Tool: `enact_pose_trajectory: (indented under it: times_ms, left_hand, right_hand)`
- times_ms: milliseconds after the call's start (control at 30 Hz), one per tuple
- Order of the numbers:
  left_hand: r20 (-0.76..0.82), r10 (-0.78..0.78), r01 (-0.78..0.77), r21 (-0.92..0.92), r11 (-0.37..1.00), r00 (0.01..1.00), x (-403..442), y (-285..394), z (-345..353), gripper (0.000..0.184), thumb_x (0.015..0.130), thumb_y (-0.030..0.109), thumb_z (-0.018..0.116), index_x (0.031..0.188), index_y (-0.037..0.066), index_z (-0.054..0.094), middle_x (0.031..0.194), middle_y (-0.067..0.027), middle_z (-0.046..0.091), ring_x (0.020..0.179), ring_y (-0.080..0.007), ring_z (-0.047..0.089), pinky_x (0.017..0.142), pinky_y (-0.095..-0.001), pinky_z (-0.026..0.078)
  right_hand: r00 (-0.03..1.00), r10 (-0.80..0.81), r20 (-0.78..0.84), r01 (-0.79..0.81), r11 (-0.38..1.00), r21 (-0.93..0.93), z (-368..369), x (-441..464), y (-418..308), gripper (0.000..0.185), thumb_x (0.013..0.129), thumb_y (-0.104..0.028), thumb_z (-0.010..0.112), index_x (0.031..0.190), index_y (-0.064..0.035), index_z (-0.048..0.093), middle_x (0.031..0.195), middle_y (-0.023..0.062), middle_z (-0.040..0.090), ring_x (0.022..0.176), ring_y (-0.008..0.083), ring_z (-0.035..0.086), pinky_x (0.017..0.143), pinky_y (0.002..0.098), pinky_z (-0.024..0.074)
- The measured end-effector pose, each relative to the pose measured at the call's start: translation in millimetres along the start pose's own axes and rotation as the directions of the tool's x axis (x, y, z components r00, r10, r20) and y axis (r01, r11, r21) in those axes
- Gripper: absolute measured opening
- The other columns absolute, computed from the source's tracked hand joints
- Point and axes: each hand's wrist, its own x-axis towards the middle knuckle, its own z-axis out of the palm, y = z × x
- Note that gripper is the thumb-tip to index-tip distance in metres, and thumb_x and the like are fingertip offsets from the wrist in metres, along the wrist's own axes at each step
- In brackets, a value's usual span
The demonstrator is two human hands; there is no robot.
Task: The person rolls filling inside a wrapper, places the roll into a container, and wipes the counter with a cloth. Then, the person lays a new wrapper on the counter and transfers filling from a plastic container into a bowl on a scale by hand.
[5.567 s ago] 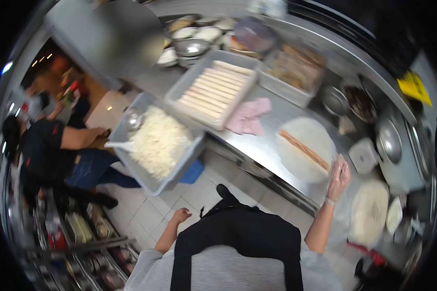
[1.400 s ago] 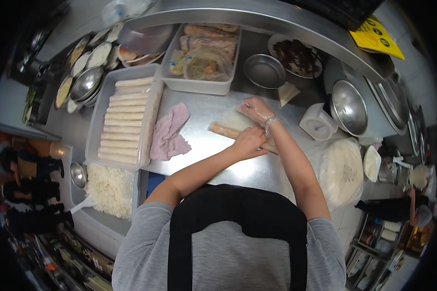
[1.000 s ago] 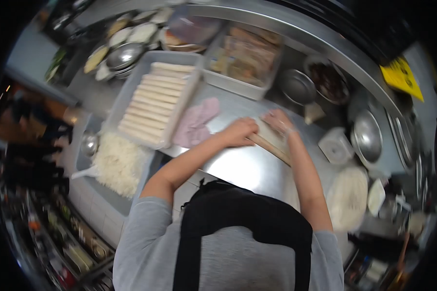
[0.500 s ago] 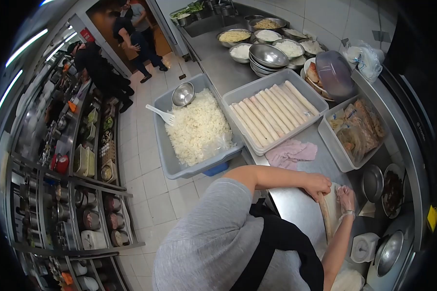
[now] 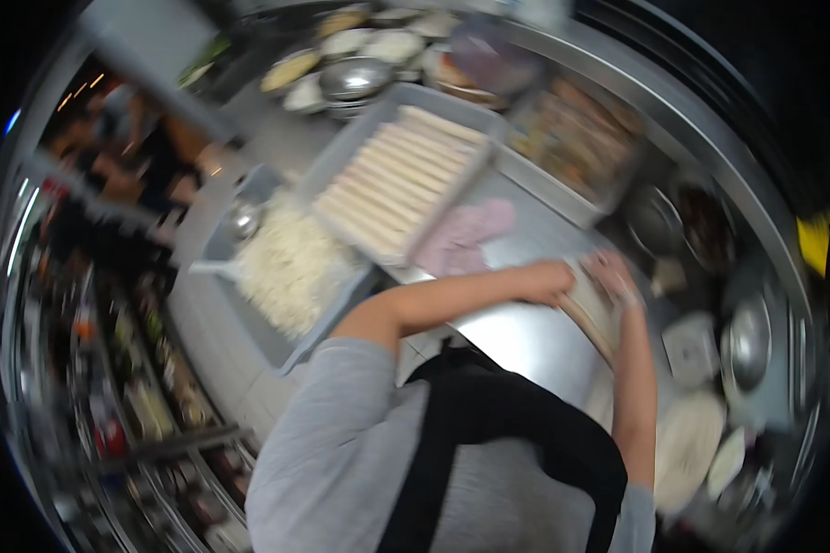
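A long pale roll lies on the steel counter, its wrapper sheet beside it. My left hand is closed around the roll's far end. Close to it, my right hand, in a clear glove, has its fingers curled on the same far end, at the wrapper side; blur hides the fingertips. A grey tray beyond my left arm holds several similar long rolls side by side. Between that tray and my hands lies a crumpled pink cloth.
Left of the tray stands a grey tub of cooked rice, with a metal bowl inside. A box of packaged food sits behind my hands. A white scale stands right. Blurred people are at far left.
The camera view has turned and blurred, shifting the tray and tub leftward and upward in view. Both hands remain at the roll's far end.
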Motion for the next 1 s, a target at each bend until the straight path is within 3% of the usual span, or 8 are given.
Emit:
enact_pose_trajectory:
  times_ms: [100, 267, 567, 667, 733, 867, 933, 1000]
  left_hand:
    - [-0.044, -0.008, 0.002, -0.139, 0.99, 0.999, 4, 13, -2, 0.037, 0.06, 0.02, 0.078, 0.085, 0.003, 0.059, 0.089, -0.0144, 0.057, 0.093, -0.0327, 0.055, 0.083, -0.0411, 0.045]
    - [-0.038, 0.013, -0.015, -0.055, 0.998, 0.999, 8, 33, -7, 0.031, 0.064, 0.016, 0.077, 0.086, 0.003, 0.059, 0.088, -0.0123, 0.059, 0.091, -0.0301, 0.056, 0.08, -0.0385, 0.046]
    - [-0.043, -0.02, 0.018, -0.056, 0.998, 0.999, 20, 49, 3, 0.028, 0.064, 0.015, 0.077, 0.083, 0.002, 0.06, 0.086, -0.0126, 0.06, 0.088, -0.0302, 0.057, 0.077, -0.0395, 0.047]
    - [-0.073, -0.031, 0.023, -0.097, 0.995, 0.997, 23, 51, 13, 0.028, 0.064, 0.016, 0.077, 0.082, 0.002, 0.06, 0.086, -0.0125, 0.06, 0.088, -0.03, 0.057, 0.077, -0.0398, 0.047]
    - [-0.1, -0.01, -0.001, -0.113, 0.994, 0.995, 22, 52, 17, 0.028, 0.064, 0.016, 0.077, 0.082, 0.002, 0.06, 0.086, -0.0125, 0.06, 0.088, -0.0299, 0.058, 0.076, -0.04, 0.047]
    - [-0.061, -0.023, 0.016, -0.107, 0.994, 0.998, 28, 62, 10, 0.029, 0.064, 0.016, 0.077, 0.082, 0.002, 0.061, 0.084, -0.0121, 0.06, 0.088, -0.0293, 0.058, 0.076, -0.0398, 0.047]
    - [-0.04, -0.044, 0.038, -0.141, 0.989, 0.998, 32, 65, 15, 0.029, 0.064, 0.016, 0.078, 0.082, 0.002, 0.061, 0.083, -0.0119, 0.06, 0.088, -0.0292, 0.058, 0.076, -0.0396, 0.047]
    - [-0.094, 0.014, -0.029, -0.152, 0.988, 0.996, 34, 65, 23, 0.03, 0.063, 0.017, 0.078, 0.082, 0.002, 0.061, 0.084, -0.0118, 0.06, 0.088, -0.0293, 0.058, 0.076, -0.0395, 0.047]
  right_hand:
    - [0.989, 0.142, 0.034, -0.137, 0.983, -0.12, -6, -6, -22, 0.032, 0.081, -0.034, 0.064, 0.07, -0.0044, 0.057, 0.061, 0.0004, 0.05, 0.059, 0.0111, 0.043, 0.054, 0.0357, 0.0388]
    - [0.99, 0.137, 0.021, -0.139, 0.985, 0.102, -9, -12, -23, 0.031, 0.08, -0.032, 0.064, 0.068, -0.0044, 0.059, 0.059, 0.0021, 0.052, 0.053, 0.014, 0.045, 0.052, 0.0345, 0.0397]
    - [0.986, 0.132, 0.102, -0.127, 0.99, -0.057, -12, -8, -26, 0.029, 0.084, -0.028, 0.062, 0.072, -0.003, 0.056, 0.066, 0.0023, 0.053, 0.058, 0.0109, 0.049, 0.055, 0.0296, 0.0429]
    - [0.987, 0.152, 0.049, -0.152, 0.988, -0.017, -6, -8, -22, 0.033, 0.081, -0.035, 0.06, 0.074, -0.0031, 0.062, 0.063, 0.0084, 0.056, 0.058, 0.0193, 0.051, 0.058, 0.0355, 0.0417]
    - [0.988, 0.136, 0.07, -0.137, 0.99, 0.018, -8, -11, -25, 0.025, 0.084, -0.027, 0.061, 0.075, -0.0039, 0.056, 0.065, 0.0017, 0.053, 0.06, 0.0111, 0.047, 0.057, 0.029, 0.042]
    - [0.988, 0.116, 0.106, -0.106, 0.99, -0.097, -17, -18, -38, 0.025, 0.084, -0.027, 0.061, 0.075, -0.004, 0.056, 0.065, 0.0002, 0.052, 0.061, 0.0101, 0.046, 0.057, 0.0286, 0.0412]
    - [0.979, 0.146, 0.144, -0.111, 0.967, -0.228, -20, -21, -41, 0.037, 0.082, -0.038, 0.06, 0.089, -0.0018, 0.062, 0.086, 0.0156, 0.063, 0.081, 0.0281, 0.059, 0.074, 0.0391, 0.0451]
    - [0.986, 0.121, 0.119, -0.086, 0.962, -0.261, -24, -31, -36, 0.038, 0.082, -0.038, 0.059, 0.094, -0.0016, 0.061, 0.094, 0.0174, 0.063, 0.088, 0.0308, 0.059, 0.079, 0.04, 0.0447]
